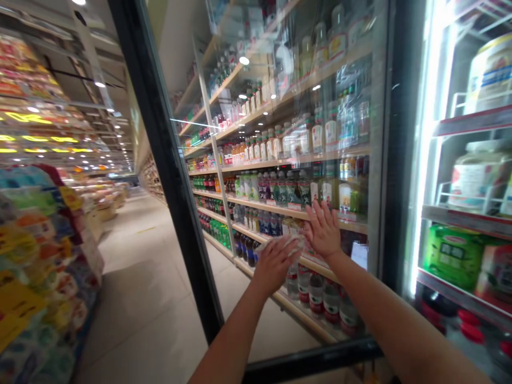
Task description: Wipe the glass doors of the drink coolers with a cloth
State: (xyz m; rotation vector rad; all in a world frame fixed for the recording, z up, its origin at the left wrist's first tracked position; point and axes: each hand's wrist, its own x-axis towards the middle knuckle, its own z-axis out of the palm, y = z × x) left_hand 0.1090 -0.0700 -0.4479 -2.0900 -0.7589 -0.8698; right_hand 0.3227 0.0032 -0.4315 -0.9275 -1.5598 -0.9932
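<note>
Two bare forearms (384, 314) reach across a tall glass cooler door (280, 106) with a black frame (180, 186), shelves of bottled drinks (280, 189) behind it. Left hand (275, 265) and right hand (322, 230), close but apart, lie open and flat at the pane, gripping nothing. Glass seems stiff, heavy, slippery; the frame looks the surer hold.

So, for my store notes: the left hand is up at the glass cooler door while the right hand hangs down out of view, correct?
Not quite: the head view shows the right hand raised with its fingers spread, not hanging out of view. It is up beside the left hand, at the glass cooler door, as you said of the left.
</note>
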